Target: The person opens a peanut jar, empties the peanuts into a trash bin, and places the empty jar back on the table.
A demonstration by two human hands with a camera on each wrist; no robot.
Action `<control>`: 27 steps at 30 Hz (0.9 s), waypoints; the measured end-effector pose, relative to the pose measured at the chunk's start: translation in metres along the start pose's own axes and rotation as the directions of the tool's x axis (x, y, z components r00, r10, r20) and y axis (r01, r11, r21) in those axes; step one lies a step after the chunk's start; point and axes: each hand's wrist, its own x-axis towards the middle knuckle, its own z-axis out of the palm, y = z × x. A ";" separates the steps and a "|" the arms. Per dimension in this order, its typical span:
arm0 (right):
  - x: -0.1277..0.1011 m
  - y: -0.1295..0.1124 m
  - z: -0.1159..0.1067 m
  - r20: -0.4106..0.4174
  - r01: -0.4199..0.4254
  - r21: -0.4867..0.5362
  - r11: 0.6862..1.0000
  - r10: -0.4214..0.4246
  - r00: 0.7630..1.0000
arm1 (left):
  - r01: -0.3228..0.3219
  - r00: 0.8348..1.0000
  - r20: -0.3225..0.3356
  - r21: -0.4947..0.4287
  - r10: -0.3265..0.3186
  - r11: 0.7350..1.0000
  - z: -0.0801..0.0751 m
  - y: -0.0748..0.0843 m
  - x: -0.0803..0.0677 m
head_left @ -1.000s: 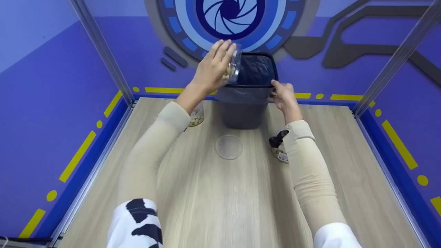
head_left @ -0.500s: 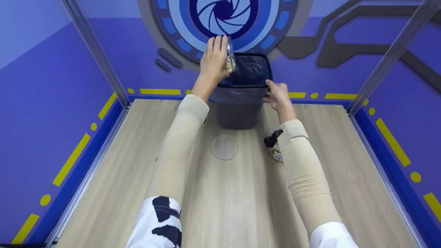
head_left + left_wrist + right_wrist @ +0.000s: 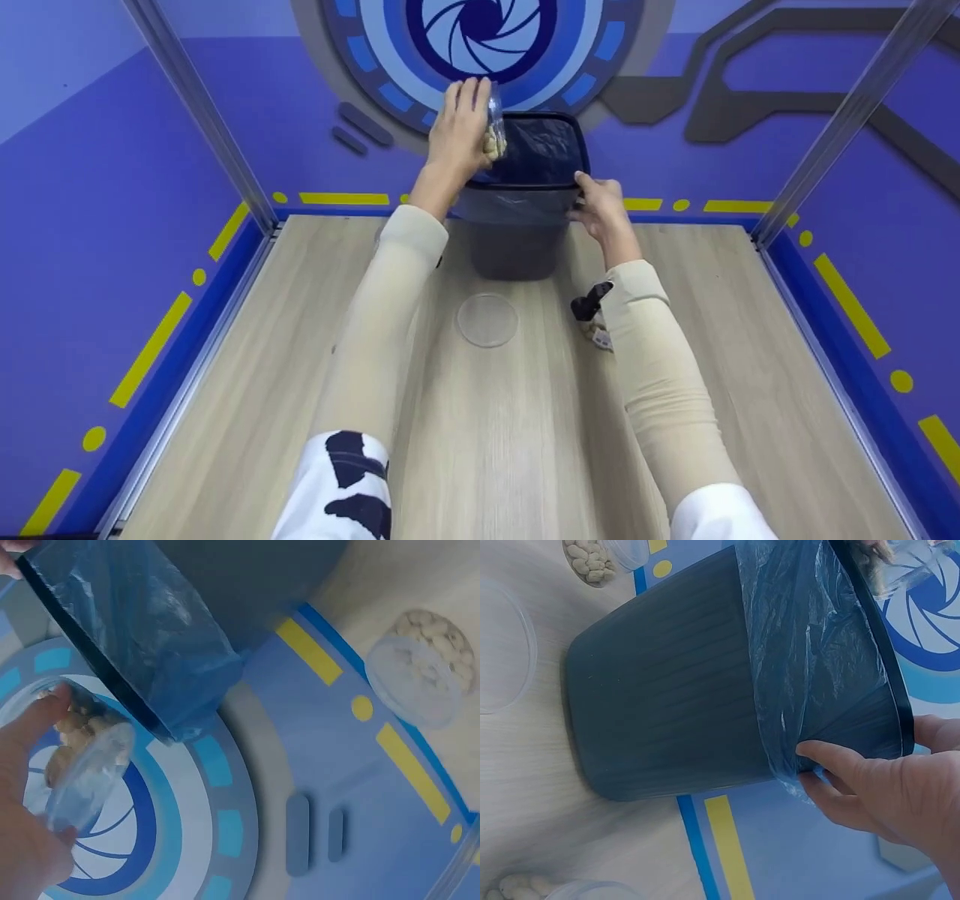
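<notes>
My left hand (image 3: 457, 139) grips a clear plastic jar (image 3: 94, 772), tipped sideways at the upper left rim of a dark trash bin (image 3: 517, 244). Pale nuts (image 3: 77, 733) lie inside the jar near its mouth. A thin plastic bag (image 3: 802, 652) lines the bin and folds over its rim. With fingers outside and thumb at the rim, my right hand (image 3: 606, 214) holds the bin's right front corner. The bin stands upright at the back of the table; its bottom inside is hidden.
A clear round lid (image 3: 487, 320) lies in front of the bin. Another jar of peanuts (image 3: 431, 664) stands left of the bin, mostly behind my left arm. A further jar (image 3: 598, 334) sits partly under my right forearm. A patterned wall (image 3: 247, 112) rises behind.
My left hand has turned more upright with the jar, tilting its mouth further toward the bin. My right hand stays on the rim. The head view has shifted slightly.
</notes>
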 end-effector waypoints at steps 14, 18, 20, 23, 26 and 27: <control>0.000 0.003 0.000 0.018 0.012 -0.035 0.999 -0.012 1.000 | -0.129 0.991 -0.034 0.095 0.132 0.987 0.002 -0.010 -0.004; 0.000 0.003 0.000 0.014 0.027 -0.040 0.999 -0.026 1.000 | -0.153 0.987 -0.036 0.127 0.159 0.980 0.000 -0.011 -0.002; 0.000 0.002 -0.001 0.008 0.033 -0.039 0.999 -0.033 0.999 | -0.176 0.982 -0.039 0.159 0.184 0.972 0.000 -0.011 -0.002; 0.000 0.001 -0.001 0.002 0.036 -0.032 0.999 -0.036 0.999 | -0.189 0.979 -0.042 0.182 0.200 0.965 0.000 -0.011 -0.002; 0.000 0.002 -0.001 0.003 0.040 -0.024 0.999 -0.040 0.999 | -0.186 0.977 -0.068 0.173 0.200 0.967 0.001 -0.011 -0.003; -0.001 0.002 -0.001 0.001 0.040 -0.022 0.999 -0.040 0.999 | -0.188 0.976 -0.083 0.167 0.203 0.968 0.001 -0.012 -0.003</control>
